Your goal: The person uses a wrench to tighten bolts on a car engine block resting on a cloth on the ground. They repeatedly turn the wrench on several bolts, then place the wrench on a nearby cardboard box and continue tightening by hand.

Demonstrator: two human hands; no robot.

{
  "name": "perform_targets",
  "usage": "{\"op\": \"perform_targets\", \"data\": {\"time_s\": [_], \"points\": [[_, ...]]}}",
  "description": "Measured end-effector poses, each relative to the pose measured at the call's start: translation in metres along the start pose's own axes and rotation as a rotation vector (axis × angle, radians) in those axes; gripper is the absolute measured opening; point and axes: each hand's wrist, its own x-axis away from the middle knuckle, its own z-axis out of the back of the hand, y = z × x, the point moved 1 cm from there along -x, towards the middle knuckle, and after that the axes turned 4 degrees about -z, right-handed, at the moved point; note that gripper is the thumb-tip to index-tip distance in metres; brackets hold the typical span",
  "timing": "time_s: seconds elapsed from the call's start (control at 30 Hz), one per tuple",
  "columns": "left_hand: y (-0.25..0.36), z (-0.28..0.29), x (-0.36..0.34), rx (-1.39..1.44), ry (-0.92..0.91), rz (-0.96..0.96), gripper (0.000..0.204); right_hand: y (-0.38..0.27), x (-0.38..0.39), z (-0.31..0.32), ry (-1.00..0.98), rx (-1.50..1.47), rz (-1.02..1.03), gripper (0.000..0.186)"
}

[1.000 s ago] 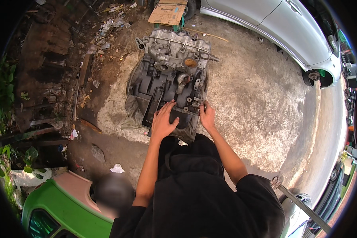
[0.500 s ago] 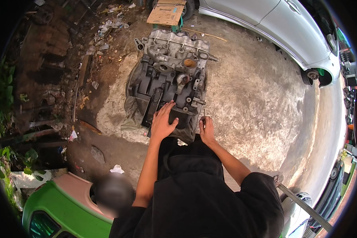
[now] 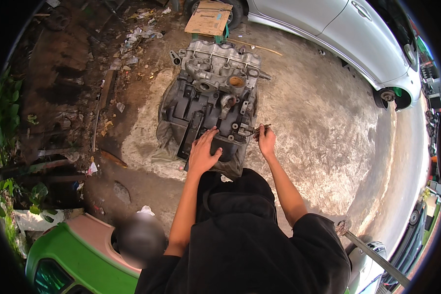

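Note:
An engine point(image 3: 208, 98) of dark and grey metal lies on a crumpled dark cloth point(image 3: 166, 134) on the ground in front of me. My left hand point(image 3: 204, 153) rests flat on its near part, fingers stretched out and thumb spread. Beside the engine's right edge, my right hand point(image 3: 266, 140) pinches a thin dark piece point(image 3: 261, 130) against or very close to a fitting there. What kind of piece it is, I cannot make out. A round opening with a rusty inside point(image 3: 236, 82) shows on the engine's upper right.
Behind the engine stands a small table with a cardboard top point(image 3: 208, 18). A silver car point(image 3: 323, 24) is at the far right, and a green car point(image 3: 90, 250) at the lower left. Litter point(image 3: 137, 36) and wooden planks point(image 3: 106, 90) lie along the left.
My right hand has moved up and forward from the engine's near right corner to the fitting on its side. The thin dark piece now shows in its fingers. My left hand stays in place.

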Motion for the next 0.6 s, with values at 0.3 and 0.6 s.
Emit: {"op": "perform_targets", "data": {"time_s": [0.3, 0.6], "points": [[0.000, 0.001, -0.002, 0.003, 0.002, 0.012, 0.069, 0.011, -0.043, -0.015, -0.262, 0.024, -0.160, 0.049], [-0.002, 0.001, -0.002, 0.023, 0.017, 0.005, 0.070, 0.020, -0.064, -0.025, -0.372, -0.069, -0.267, 0.046]]}}
